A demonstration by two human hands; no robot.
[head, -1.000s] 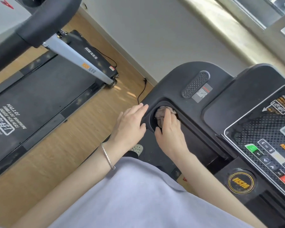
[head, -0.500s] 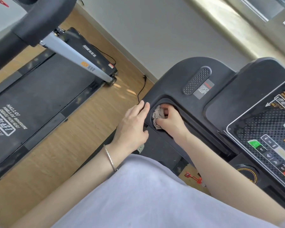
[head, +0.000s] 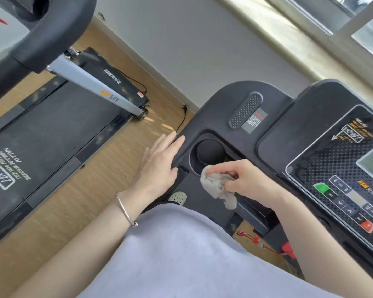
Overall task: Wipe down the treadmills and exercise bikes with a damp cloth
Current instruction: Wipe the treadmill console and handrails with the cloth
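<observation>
The fingers [head: 229, 168] of the right hand [head: 248, 180] are curled in tight and pinch the damp cloth [head: 215, 187] between thumb and forefinger. Half a second ago we saw them pushed down inside the cup holder [head: 209, 150] with the cloth bunched under them. Now they have come up and back toward the near side, and the cloth hangs crumpled below them, at the holder's near rim and partly over the dark ledge just nearer. The round well stands open to view with nothing in it, so we judge that recess wiped and this step closing. The next stretch of the job is probably the console surface around it.

The fingers [head: 173, 141] of the left hand [head: 157, 166] lie straight and close together, flat against the left edge of the console [head: 224, 97], holding nothing. They have kept that bracing place through the last second. A thin bracelet [head: 125, 208] circles that wrist.

Further out to the right, the control panel [head: 342, 181] with its green and red buttons sits well apart from the cloth. On the far side of the cup holder is an oval speaker grille [head: 244, 110]. A red safety clip [head: 254, 238] dangles below the console on the near side. To the left, across a strip of wooden floor [head: 95, 190], lies the belt of a second treadmill [head: 43, 136], and we cannot tell whether it has been wiped.
</observation>
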